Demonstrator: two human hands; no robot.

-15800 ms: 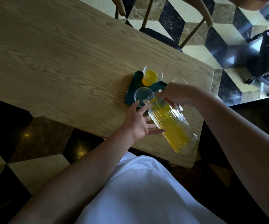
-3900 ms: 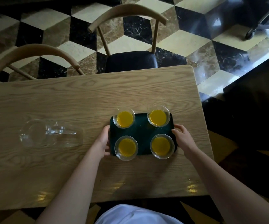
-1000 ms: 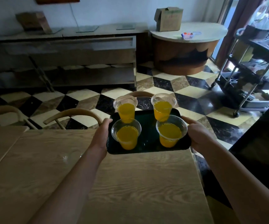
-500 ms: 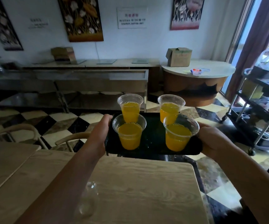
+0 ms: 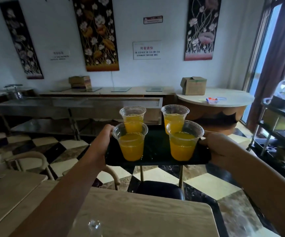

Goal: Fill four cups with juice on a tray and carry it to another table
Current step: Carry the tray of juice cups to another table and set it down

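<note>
A dark tray (image 5: 157, 151) hangs level in the air in front of me, well above the wooden table (image 5: 146, 214). On it stand several clear plastic cups of orange juice: a near left cup (image 5: 131, 143), a near right cup (image 5: 183, 141), a far left cup (image 5: 132, 117) and a far right cup (image 5: 174, 115). My left hand (image 5: 102, 142) grips the tray's left edge and my right hand (image 5: 220, 147) grips its right edge. The empty glass pitcher (image 5: 93, 226) lies on the table at the bottom edge of view.
A black-seated chair (image 5: 160, 189) stands beyond the table's far edge, and curved wooden chairs (image 5: 27, 159) at left. A second wooden table (image 5: 6, 190) is at left. A steel counter (image 5: 76, 103), a round table (image 5: 215, 101) with a cardboard box and a loaded trolley (image 5: 282, 125) ring the chequered floor.
The tray with the cups has risen further above the table, held by both hands. My view has tilted up, showing more of the wall and its hangings.
</note>
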